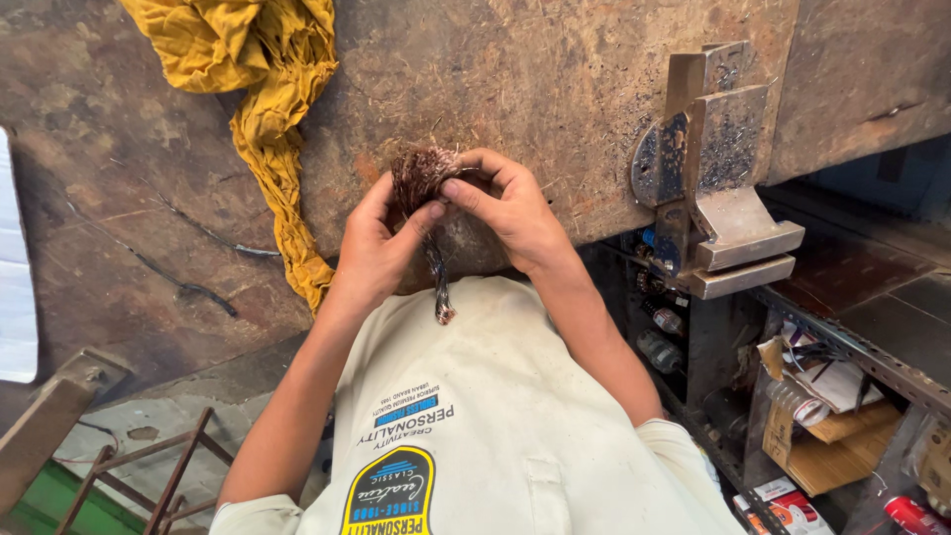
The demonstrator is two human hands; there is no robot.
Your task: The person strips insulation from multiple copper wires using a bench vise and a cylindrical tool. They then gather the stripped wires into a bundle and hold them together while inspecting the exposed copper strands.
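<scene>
A bundle of thin reddish-brown copper wires (pixel 421 176) is held upright over the edge of a rusty metal workbench (pixel 515 79). Its frayed strands fan out at the top and its twisted dark tail hangs down toward my shirt. My left hand (pixel 376 243) grips the bundle from the left, thumb pressed against it. My right hand (pixel 505 203) pinches the fanned strands from the right with fingertips. Both hands are touching each other around the wires.
A crumpled yellow cloth (pixel 263 89) lies on the bench at the upper left. A steel vise-like block (pixel 713 168) is bolted to the bench at right. Shelves below it hold bottles, boxes (pixel 812 436) and a red can (pixel 911 515). A rusty metal frame (pixel 149 466) stands lower left.
</scene>
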